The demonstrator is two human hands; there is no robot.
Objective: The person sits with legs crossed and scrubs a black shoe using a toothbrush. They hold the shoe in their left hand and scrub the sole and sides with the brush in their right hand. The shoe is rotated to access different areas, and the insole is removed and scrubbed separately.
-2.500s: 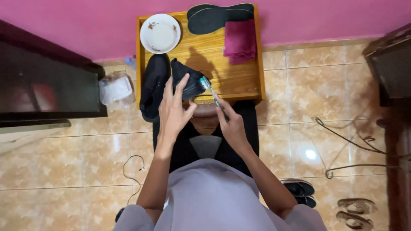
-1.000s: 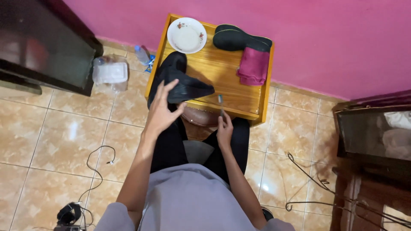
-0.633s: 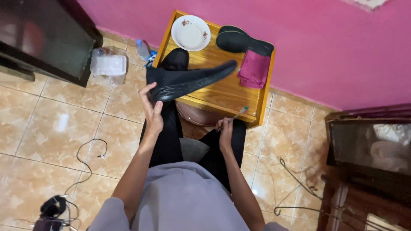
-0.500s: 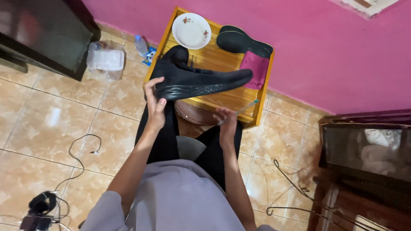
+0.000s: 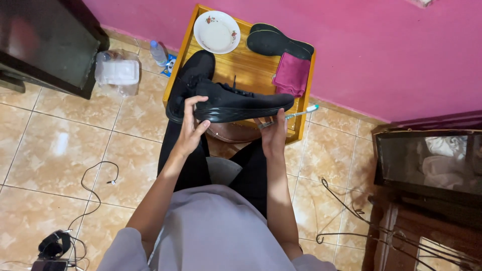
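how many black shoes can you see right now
2. One black shoe is held sideways in the left hand; the other shoe lies on the wooden table behind it, partly hidden. The black insoles aren't counted.

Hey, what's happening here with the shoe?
A seated person holds a black shoe sideways over a small wooden table, left hand gripping its heel end. The right hand holds a toothbrush just under the toe. On the table sit a second black shoe, a white plate, an insole and a pink cloth.
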